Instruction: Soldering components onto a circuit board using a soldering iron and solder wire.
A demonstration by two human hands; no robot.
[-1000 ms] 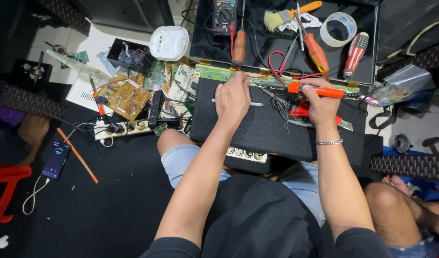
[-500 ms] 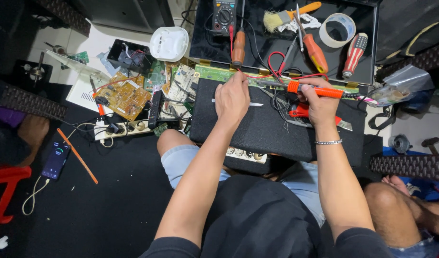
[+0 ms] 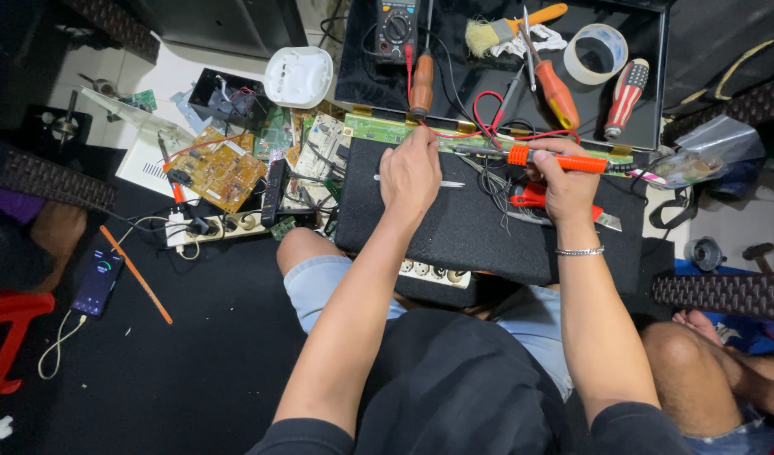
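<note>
While the right hand (image 3: pixel 564 181) grips an orange-handled soldering iron (image 3: pixel 555 158), tip just beside the left hand's fingers (image 3: pixel 404 139), the left hand (image 3: pixel 411 173) pins the long green circuit board (image 3: pixel 378 129) at the black pad's (image 3: pixel 454 227) far edge, both as a second ago.

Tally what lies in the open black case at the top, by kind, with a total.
Screwdrivers with orange or striped handles: 2
Black multimeter: 1
Bristle brush with orange handle: 1
Roll of pale tape: 1
Brown-handled probe tool: 1
Total: 6
</note>
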